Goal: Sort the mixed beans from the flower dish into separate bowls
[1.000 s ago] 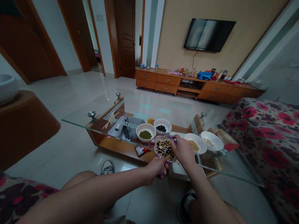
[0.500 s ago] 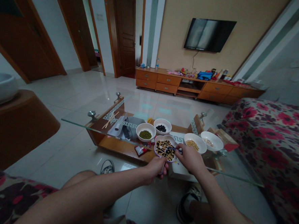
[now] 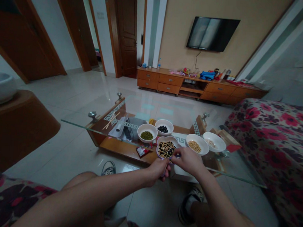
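Observation:
My left hand (image 3: 160, 169) is closed round the purple handle of a white-and-purple bowl (image 3: 157, 148), near the front edge of the glass table. Yellow and black beans (image 3: 166, 149) lie mixed inside it. Over the bowl's near right side, my right hand (image 3: 186, 160) is closed in a pinch on a small bluish spoon, now mostly hidden by the fingers. Behind the bowl stand a white bowl of green beans (image 3: 146, 135) and one of black beans (image 3: 163, 129). To the right sits a white bowl of yellow beans (image 3: 194, 146), beside another white bowl (image 3: 218, 141) with a few pale pieces.
The glass table (image 3: 84, 125) has a sharp front edge. Wooden sticks (image 3: 111, 120) show at its left, and a red packet (image 3: 142, 152) near the front. A flowered sofa (image 3: 281, 135) stands right. Farther back are a cluttered wooden cabinet (image 3: 170, 82) and a wall television (image 3: 212, 34).
My right hand has drawn back from over the beans toward the bowl's near edge, by my left hand. The spoon, visible before, is now largely covered. My left hand keeps its hold.

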`<state>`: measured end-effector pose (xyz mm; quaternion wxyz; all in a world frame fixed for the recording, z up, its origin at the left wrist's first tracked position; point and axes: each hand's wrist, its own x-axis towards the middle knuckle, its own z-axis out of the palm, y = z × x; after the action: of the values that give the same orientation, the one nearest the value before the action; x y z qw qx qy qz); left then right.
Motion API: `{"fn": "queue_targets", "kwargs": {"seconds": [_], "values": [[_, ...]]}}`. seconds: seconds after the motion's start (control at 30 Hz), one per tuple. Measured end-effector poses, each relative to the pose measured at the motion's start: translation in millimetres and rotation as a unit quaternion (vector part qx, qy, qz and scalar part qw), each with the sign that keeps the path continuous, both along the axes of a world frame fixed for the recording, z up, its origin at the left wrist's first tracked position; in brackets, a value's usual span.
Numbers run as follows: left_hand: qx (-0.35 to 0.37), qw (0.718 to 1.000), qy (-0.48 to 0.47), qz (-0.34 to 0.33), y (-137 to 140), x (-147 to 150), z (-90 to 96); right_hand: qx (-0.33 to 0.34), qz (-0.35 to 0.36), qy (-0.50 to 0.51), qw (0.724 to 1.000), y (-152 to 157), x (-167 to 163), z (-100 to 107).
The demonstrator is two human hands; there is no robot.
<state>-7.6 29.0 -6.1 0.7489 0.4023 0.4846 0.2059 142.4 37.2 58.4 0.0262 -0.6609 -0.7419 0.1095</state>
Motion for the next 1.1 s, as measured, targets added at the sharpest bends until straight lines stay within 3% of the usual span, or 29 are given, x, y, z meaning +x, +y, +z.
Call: {"fn": "queue_targets", "kwargs": {"seconds": [0.2,0.43,0.6,0.77,0.9,1.1], "values": [[0.010,1.000,-0.003,0.000,-0.2,1.3,-1.2,0.034,-0.026,-0.015,0.999,11.5,-21.6,-13.5],[0.008,1.000,-0.006,0.003,1.0,0.8,-2.4,0.044,-0.121,-0.057,0.990,11.9,3.9,-5.8],[0.004,1.000,-0.009,0.005,0.0,0.4,0.3,0.016,-0.079,-0.039,0.996,-0.6,9.2,3.4],[0.009,1.000,-0.009,0.005,-1.5,-0.1,2.3,0.011,-0.019,-0.004,1.000,-0.2,-10.8,-7.7],[0.011,1.000,-0.003,0.005,-1.1,0.5,1.0,0.039,-0.065,-0.018,0.997,8.2,-12.9,-16.0],[0.008,1.000,-0.002,0.003,0.0,1.2,-2.1,0.044,-0.105,-0.015,0.993,7.0,6.6,-8.8]]}}
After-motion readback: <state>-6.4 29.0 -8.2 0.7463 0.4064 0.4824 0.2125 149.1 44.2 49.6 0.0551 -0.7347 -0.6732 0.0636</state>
